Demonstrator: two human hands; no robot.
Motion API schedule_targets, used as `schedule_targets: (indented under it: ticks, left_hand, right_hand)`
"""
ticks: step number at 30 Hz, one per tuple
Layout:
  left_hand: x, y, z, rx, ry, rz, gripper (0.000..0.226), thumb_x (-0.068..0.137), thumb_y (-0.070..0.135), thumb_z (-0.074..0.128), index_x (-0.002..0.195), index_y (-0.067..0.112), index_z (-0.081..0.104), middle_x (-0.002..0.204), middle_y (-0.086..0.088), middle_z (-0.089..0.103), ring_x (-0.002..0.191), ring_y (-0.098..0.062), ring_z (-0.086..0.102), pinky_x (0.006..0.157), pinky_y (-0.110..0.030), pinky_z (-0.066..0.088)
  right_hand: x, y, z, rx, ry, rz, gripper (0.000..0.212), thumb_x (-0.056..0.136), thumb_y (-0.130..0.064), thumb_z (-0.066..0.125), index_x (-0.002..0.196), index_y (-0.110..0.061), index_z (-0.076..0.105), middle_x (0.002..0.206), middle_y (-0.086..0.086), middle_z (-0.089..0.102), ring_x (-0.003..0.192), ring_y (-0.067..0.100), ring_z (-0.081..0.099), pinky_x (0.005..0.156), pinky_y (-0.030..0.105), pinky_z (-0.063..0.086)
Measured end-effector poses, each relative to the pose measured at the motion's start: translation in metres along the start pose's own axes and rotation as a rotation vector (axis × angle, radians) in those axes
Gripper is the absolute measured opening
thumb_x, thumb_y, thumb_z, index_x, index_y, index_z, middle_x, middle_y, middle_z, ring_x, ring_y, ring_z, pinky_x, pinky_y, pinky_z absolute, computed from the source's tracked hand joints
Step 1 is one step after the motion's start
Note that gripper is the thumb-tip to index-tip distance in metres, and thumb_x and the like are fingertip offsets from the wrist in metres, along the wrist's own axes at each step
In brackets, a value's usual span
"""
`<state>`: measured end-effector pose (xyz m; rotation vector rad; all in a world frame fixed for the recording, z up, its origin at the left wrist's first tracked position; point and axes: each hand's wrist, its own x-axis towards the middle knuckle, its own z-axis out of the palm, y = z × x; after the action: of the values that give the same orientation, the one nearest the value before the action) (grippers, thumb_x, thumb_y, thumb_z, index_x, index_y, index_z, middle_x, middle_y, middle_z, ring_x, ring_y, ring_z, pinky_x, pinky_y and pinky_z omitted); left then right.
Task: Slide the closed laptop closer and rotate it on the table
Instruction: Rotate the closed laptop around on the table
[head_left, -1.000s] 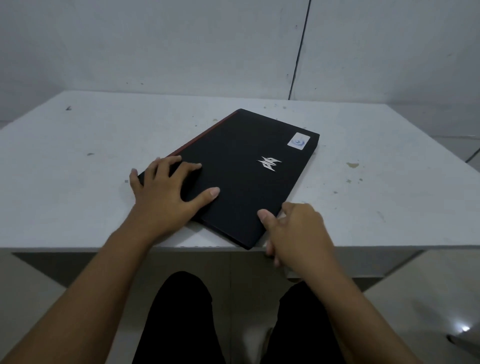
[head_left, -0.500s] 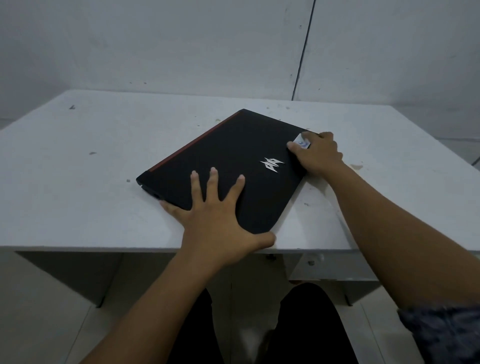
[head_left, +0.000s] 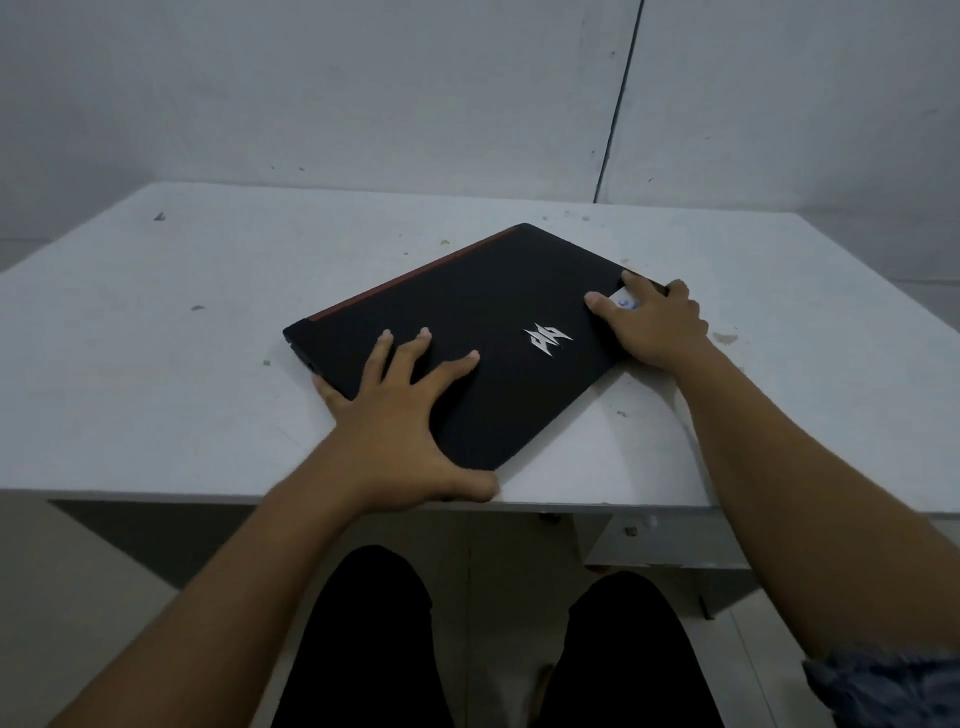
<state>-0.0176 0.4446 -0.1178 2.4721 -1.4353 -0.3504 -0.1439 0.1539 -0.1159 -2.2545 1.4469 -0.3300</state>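
Note:
A closed black laptop (head_left: 478, 322) with a silver logo and a red strip along its far-left edge lies skewed on the white table (head_left: 156, 364). Its near corner reaches the table's front edge. My left hand (head_left: 400, 415) lies flat on the lid's near-left part, fingers spread, thumb hooked at the near corner. My right hand (head_left: 652, 325) grips the far-right corner, covering most of a white sticker, with fingers on the lid and over the edge.
A grey wall rises behind the table, with a dark vertical seam (head_left: 618, 104). Small stains dot the tabletop (head_left: 724, 338). My legs in dark trousers (head_left: 374, 649) show below the front edge, above a pale floor.
My right hand went from the near corner to the far-right corner and gripped it. My left hand shifted from the left corner to the near side. The laptop has turned slightly.

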Motion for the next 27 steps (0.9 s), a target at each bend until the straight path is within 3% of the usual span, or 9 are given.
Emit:
schedule_targets:
  ticks: [4,7,10,12,14,17,23,27]
  left_hand:
    - [0.002,-0.023,-0.014,-0.045,-0.046,0.077,0.122,0.046,0.082,0.073,0.153,0.064,0.016,0.169,0.02,-0.01,0.153,-0.009,-0.026,0.114,-0.074,-0.012]
    - [-0.006,-0.026,-0.014,-0.106,0.019,0.069,0.124,0.043,0.083,0.075,0.154,0.062,0.021,0.17,0.018,-0.012,0.153,-0.01,-0.024,0.119,-0.069,-0.006]
    - [-0.027,-0.008,0.005,-0.349,0.208,-0.162,0.146,0.034,0.09,0.076,0.159,0.055,0.01,0.167,0.013,-0.028,0.154,-0.019,-0.025,0.124,-0.06,0.006]
    - [-0.037,0.009,0.017,-0.405,0.298,-0.354,0.161,0.027,0.102,0.063,0.16,0.048,-0.009,0.167,-0.002,-0.033,0.154,-0.031,-0.025,0.124,-0.057,-0.001]
    - [-0.038,0.018,0.021,-0.383,0.298,-0.451,0.165,0.027,0.109,0.051,0.16,0.04,-0.019,0.168,-0.015,-0.027,0.154,-0.037,-0.023,0.124,-0.055,-0.009]
    - [-0.031,0.018,0.02,-0.324,0.289,-0.439,0.16,0.032,0.11,0.046,0.163,0.037,-0.011,0.171,-0.019,-0.009,0.156,-0.036,-0.019,0.123,-0.055,-0.012]
    - [-0.029,0.011,0.02,-0.289,0.301,-0.372,0.155,0.037,0.109,0.048,0.164,0.036,-0.005,0.171,-0.019,-0.006,0.156,-0.033,-0.019,0.124,-0.054,-0.009]
    - [-0.028,-0.005,0.01,-0.158,0.286,-0.311,0.152,0.037,0.112,0.037,0.164,0.037,0.001,0.171,-0.019,0.007,0.158,-0.032,-0.008,0.124,-0.055,-0.008]
  right_hand:
    - [-0.022,0.005,0.008,0.028,0.058,0.046,0.089,0.085,-0.083,0.038,0.161,-0.04,0.026,0.165,0.017,0.015,0.148,0.039,0.022,0.12,0.05,0.018]
    - [-0.028,0.006,0.009,0.001,0.074,0.073,0.089,0.083,-0.085,0.037,0.159,-0.04,0.029,0.162,0.019,0.019,0.147,0.04,0.021,0.119,0.053,0.016]
    - [-0.016,0.002,0.001,-0.07,0.066,0.072,0.087,0.078,-0.088,0.039,0.149,-0.038,0.041,0.152,0.017,0.034,0.145,0.037,0.024,0.115,0.059,0.017]
    - [-0.005,0.0,-0.005,-0.061,0.034,0.017,0.089,0.077,-0.089,0.042,0.15,-0.038,0.043,0.15,0.014,0.041,0.143,0.037,0.032,0.113,0.058,0.024]
    - [0.003,0.0,-0.007,-0.033,0.008,-0.034,0.088,0.079,-0.088,0.044,0.153,-0.04,0.042,0.15,0.011,0.044,0.141,0.037,0.038,0.112,0.056,0.029]
    - [0.005,0.002,-0.005,-0.034,0.021,-0.062,0.085,0.081,-0.087,0.042,0.153,-0.044,0.042,0.149,0.011,0.047,0.139,0.036,0.042,0.112,0.054,0.031]
    - [-0.001,0.005,-0.005,-0.031,0.033,-0.042,0.082,0.083,-0.085,0.042,0.154,-0.046,0.041,0.148,0.012,0.048,0.139,0.036,0.041,0.111,0.05,0.034]
    - [-0.017,0.009,-0.004,-0.025,0.051,0.002,0.084,0.083,-0.086,0.039,0.156,-0.046,0.037,0.147,0.013,0.046,0.14,0.036,0.038,0.111,0.049,0.033]
